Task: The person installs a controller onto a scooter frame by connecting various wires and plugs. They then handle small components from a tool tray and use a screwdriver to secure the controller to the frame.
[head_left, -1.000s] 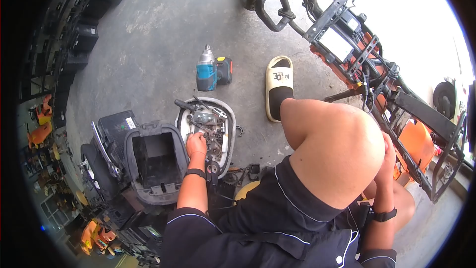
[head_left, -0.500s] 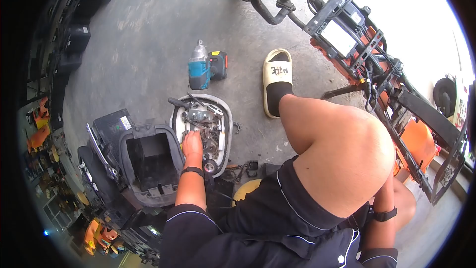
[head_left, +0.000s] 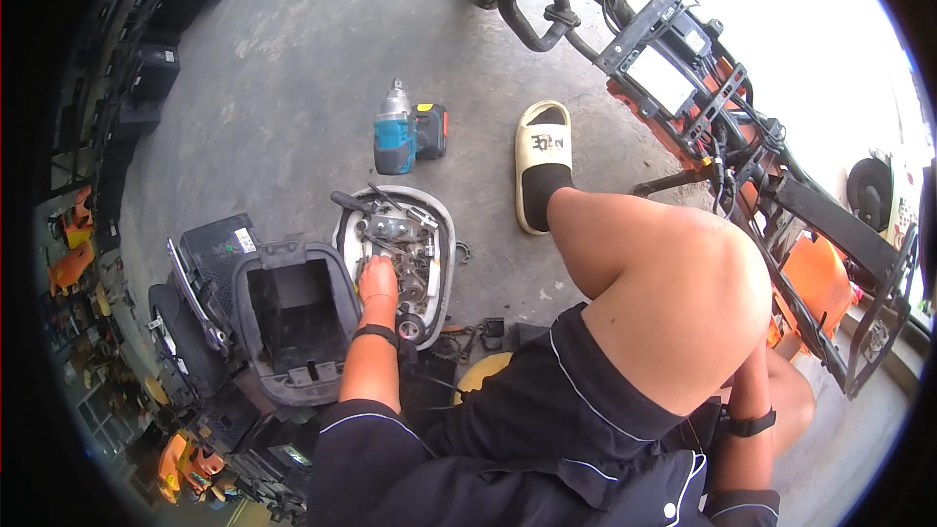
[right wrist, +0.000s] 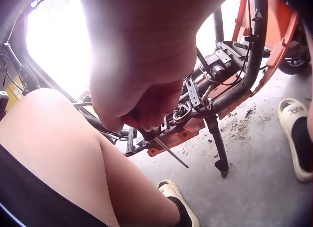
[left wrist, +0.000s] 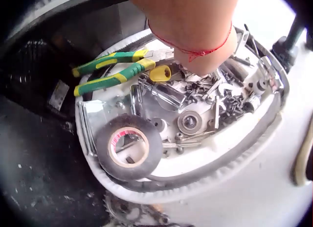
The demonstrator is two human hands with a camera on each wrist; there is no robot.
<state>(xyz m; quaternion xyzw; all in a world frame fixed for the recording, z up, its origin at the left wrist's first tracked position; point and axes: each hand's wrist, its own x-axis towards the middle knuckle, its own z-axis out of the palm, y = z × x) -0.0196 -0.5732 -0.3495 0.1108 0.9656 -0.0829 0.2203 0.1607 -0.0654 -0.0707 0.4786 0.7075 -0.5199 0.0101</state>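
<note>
In the head view my left hand (head_left: 379, 279) reaches into a white, grey-rimmed tray (head_left: 448, 263) of metal parts; its fingers are hidden among them. The left wrist view shows the hand (left wrist: 195, 26) above bolts (left wrist: 195, 92), beside green-and-yellow pliers (left wrist: 115, 79). A roll of black tape (left wrist: 105, 148) lies at the tray's near end. In the right wrist view my right hand (right wrist: 142, 85) grips a screwdriver (right wrist: 171, 152), its metal shaft pointing down past the fingers. The knee hides that hand in the head view.
A blue impact wrench (head_left: 394, 141) lies on the floor beyond the tray. An open black bin (head_left: 342, 385) stands left of the tray. On the right is a bare vehicle frame (head_left: 830, 224) with orange panels. A sandalled foot (head_left: 544, 146) rests between them.
The head view has shifted slightly. My right hand, partly visible beside the knee a second ago, is now behind it. My left hand has stayed in the tray.
</note>
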